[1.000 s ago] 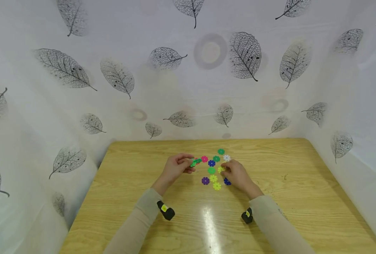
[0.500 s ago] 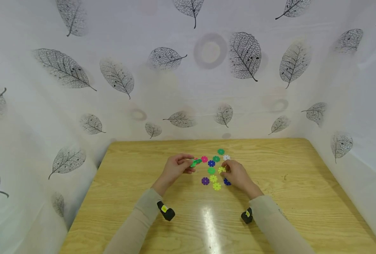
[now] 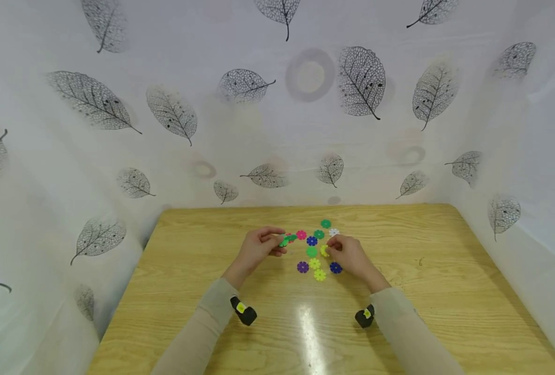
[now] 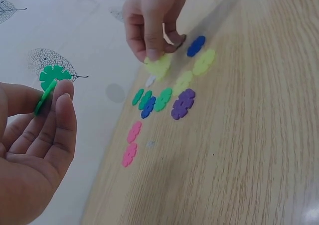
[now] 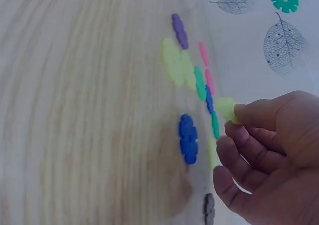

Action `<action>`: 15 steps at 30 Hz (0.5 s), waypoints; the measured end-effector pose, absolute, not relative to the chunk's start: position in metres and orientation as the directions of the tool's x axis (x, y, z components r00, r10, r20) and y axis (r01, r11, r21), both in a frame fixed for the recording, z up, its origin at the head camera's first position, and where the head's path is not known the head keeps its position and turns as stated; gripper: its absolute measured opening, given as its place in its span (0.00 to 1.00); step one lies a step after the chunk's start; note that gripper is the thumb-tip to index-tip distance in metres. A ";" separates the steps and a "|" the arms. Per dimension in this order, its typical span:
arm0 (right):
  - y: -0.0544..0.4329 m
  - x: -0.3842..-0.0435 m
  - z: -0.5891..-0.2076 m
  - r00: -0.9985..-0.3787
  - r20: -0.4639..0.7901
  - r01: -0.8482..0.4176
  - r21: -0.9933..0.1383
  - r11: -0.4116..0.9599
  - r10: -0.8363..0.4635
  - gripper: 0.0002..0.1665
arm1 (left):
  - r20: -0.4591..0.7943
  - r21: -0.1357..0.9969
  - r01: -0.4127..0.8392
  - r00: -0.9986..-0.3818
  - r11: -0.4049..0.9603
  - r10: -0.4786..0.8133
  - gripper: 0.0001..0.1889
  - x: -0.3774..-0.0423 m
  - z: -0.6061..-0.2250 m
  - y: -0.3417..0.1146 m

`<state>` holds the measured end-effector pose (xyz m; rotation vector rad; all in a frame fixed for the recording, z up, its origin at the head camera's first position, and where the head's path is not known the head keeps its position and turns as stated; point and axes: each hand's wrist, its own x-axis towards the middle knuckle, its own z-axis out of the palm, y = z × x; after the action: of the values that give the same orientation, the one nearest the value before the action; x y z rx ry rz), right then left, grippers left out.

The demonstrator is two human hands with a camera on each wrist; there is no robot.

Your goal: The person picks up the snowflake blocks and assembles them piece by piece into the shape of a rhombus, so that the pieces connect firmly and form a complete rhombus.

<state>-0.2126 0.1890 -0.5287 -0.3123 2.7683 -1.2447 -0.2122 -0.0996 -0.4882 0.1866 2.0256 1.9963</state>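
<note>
My left hand (image 3: 257,248) pinches two interlocked green notched flower discs (image 4: 55,75) between thumb and index finger, one set at an angle to the other. They are above the table in the left wrist view. My right hand (image 3: 351,256) pinches a yellow flower disc (image 5: 227,109) by its edge, with thumb and index finger. That disc is held up over the loose discs. Nearest the right hand lie a dark blue disc (image 3: 336,267) and a white disc (image 3: 334,233). A light green disc (image 3: 311,252) lies flat between the hands.
On the wooden table (image 3: 188,323) lie more flat discs: purple (image 3: 303,267), yellow (image 3: 319,274), blue (image 3: 312,241), pink (image 3: 301,235) and dark green (image 3: 326,224). A dark grey disc (image 5: 209,209) shows in the right wrist view. A leaf-print curtain (image 3: 277,120) stands behind the table.
My right hand has shifted slightly with the yellow disc, and the dark blue disc below it shows more fully. My left hand has hardly moved and keeps the green discs.
</note>
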 end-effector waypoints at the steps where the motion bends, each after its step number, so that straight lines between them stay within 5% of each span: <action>1: 0.188 -0.213 -0.527 -0.975 0.004 -0.148 -0.754 0.640 -0.221 0.08 | -0.116 0.993 -0.111 -0.950 0.033 0.291 0.17 -0.212 -0.488 -0.100; 15: 0.171 -0.209 -0.497 -0.976 0.004 -0.116 -0.857 0.502 -0.219 0.09 | -0.120 0.993 -0.113 -0.944 0.040 0.306 0.19 -0.213 -0.488 -0.100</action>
<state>-0.2093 0.1706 -0.4966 -0.2936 2.6301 -1.4887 -0.2134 -0.1002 -0.4882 0.1966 2.0229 1.9778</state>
